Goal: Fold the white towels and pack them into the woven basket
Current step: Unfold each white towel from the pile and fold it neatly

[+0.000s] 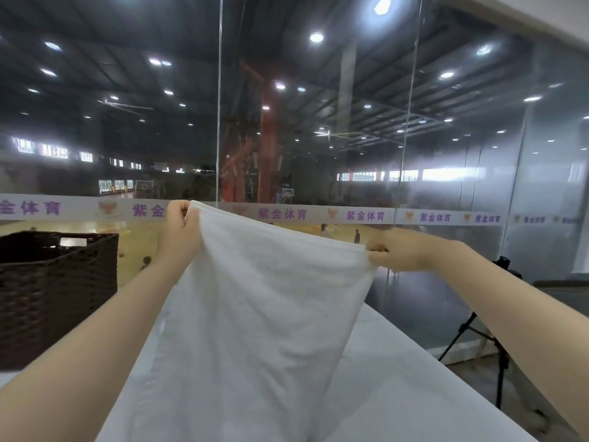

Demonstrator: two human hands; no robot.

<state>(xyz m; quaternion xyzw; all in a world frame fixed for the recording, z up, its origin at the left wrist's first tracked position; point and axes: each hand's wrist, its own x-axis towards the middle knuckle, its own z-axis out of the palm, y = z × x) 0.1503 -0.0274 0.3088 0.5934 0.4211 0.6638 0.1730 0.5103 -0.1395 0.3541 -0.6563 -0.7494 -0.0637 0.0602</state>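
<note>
Towel (pixel 261 314) hangs between my hands, held up at its top corners: my left hand (pixel 178 232) grips one corner, my right hand (pixel 395 252) pinches the other. Its lower part drapes onto the white table (pixel 414 393). Dark woven basket (pixel 54 288) stands to my left on the table.

White towel (pixel 255 314) aloft, top corners pinched by left hand (pixel 178 231) and right hand (pixel 401 250), basket (pixel 54 291) at left.
</note>
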